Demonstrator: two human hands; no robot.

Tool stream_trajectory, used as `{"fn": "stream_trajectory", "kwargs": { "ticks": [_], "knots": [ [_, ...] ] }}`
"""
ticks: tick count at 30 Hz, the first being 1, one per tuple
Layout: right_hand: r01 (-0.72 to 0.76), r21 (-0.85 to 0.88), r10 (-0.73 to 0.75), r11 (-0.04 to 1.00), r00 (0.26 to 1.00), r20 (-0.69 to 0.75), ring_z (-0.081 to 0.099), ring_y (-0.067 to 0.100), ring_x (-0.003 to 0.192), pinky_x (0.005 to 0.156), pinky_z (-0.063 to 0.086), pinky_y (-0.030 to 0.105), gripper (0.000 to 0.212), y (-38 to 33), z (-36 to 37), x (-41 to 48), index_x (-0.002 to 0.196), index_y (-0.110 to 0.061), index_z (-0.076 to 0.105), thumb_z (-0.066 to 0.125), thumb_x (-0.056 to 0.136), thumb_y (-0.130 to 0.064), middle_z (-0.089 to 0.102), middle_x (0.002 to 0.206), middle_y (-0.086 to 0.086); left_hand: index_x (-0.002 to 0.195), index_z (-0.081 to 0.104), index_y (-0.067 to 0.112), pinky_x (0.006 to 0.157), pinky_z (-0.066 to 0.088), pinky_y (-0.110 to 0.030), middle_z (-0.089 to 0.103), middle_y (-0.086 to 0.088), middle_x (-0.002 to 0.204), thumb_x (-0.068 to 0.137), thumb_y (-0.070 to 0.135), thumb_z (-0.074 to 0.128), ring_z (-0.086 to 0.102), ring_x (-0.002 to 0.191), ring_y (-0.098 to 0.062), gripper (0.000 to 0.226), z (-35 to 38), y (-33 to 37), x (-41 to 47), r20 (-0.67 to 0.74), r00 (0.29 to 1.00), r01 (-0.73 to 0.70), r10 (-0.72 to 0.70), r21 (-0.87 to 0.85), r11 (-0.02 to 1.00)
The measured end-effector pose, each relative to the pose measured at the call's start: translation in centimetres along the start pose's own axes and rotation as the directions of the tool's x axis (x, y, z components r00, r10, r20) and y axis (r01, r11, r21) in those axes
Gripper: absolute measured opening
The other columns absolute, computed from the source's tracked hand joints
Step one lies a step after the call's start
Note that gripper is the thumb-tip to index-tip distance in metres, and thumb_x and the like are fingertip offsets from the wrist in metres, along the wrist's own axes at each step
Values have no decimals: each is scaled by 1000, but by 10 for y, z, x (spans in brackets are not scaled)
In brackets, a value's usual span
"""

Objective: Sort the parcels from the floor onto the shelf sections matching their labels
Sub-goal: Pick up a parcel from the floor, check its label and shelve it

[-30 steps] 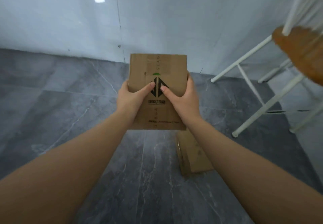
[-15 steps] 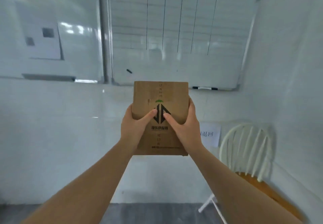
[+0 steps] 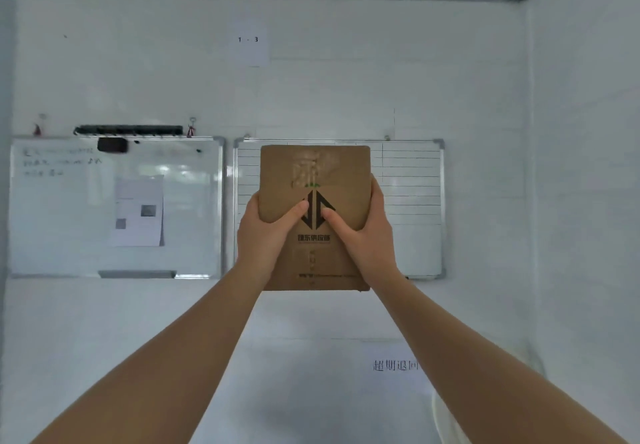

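Observation:
I hold a brown cardboard parcel (image 3: 313, 166) upright at arm's length in front of the white wall. It carries a black diamond logo, a small green mark and printed text. My left hand (image 3: 265, 235) grips its left edge with the thumb on the front face. My right hand (image 3: 363, 235) grips the right edge the same way. No shelf and no floor parcels are in view.
A paper sign reading "1 - 3" (image 3: 248, 40) hangs high on the wall. Two whiteboards sit behind the parcel, the left whiteboard (image 3: 69, 208) with a pinned sheet, the right whiteboard (image 3: 412, 201) ruled. Lower right hangs a paper label with Chinese text (image 3: 396, 364). A white chair back (image 3: 446, 419) shows at the bottom right.
My view has swung up from the floor to the wall. Both hands kept the same grip and raised the parcel; the second floor parcel and chair seat have left view.

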State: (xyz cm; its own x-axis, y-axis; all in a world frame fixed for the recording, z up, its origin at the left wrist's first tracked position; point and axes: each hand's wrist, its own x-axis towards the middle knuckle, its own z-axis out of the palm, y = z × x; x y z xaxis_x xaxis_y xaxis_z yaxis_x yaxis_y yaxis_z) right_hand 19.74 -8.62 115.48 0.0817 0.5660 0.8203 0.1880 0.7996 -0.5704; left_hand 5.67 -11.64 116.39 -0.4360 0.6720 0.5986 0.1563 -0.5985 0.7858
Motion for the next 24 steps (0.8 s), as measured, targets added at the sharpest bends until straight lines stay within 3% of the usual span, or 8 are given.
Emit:
{"fn": "stream_trajectory", "kwargs": {
  "ticks": [3,8,12,17,20,24],
  "knots": [
    [18,8,-18,1000,999,38,48,13,127,104,44,37,94,-15,-34,-11,150,-27,16,74,77,-41,43,145,-6,132,46,26,90,52,-41,59,4,114,69,45,75,60,104,-20,72,14,20,-29,-19,1000,-12,13,34,999],
    [18,9,-19,1000,994,109,48,14,127,104,45,41,95,-25,-75,-35,150,-27,12,72,78,-40,40,147,-4,131,46,26,73,48,-25,58,7,107,72,39,74,59,94,-13,66,27,34,-80,-51,999,-14,15,9,1000],
    [16,15,-18,1000,990,140,48,15,127,103,45,42,95,-34,-91,-49,150,-29,11,72,78,-41,41,146,-4,135,43,25,80,50,-32,58,3,117,72,42,73,59,103,-19,71,29,43,-104,-68,997,26,-25,10,1000],
    [16,82,-27,996,990,137,50,14,125,102,47,42,91,-47,-100,-49,149,-32,12,71,80,-37,41,145,-6,129,47,26,72,52,-28,61,2,113,73,40,73,62,99,-17,64,29,59,-110,-41,999,-11,10,-7,1000],
    [9,184,-36,983,989,145,52,11,122,98,50,36,88,-56,-101,-51,147,-42,12,70,82,-30,43,143,-9,126,48,25,67,50,-24,61,3,111,74,36,73,62,93,-12,58,22,70,-107,-12,1000,-21,21,-31,999],
    [-53,280,-5,958,979,205,51,11,124,96,52,44,88,-68,-99,-54,128,-67,18,76,77,-25,42,143,-11,127,48,25,64,50,-25,61,3,109,75,36,72,61,90,-10,58,7,85,-102,25,999,-22,23,-44,999]
  ]
}}
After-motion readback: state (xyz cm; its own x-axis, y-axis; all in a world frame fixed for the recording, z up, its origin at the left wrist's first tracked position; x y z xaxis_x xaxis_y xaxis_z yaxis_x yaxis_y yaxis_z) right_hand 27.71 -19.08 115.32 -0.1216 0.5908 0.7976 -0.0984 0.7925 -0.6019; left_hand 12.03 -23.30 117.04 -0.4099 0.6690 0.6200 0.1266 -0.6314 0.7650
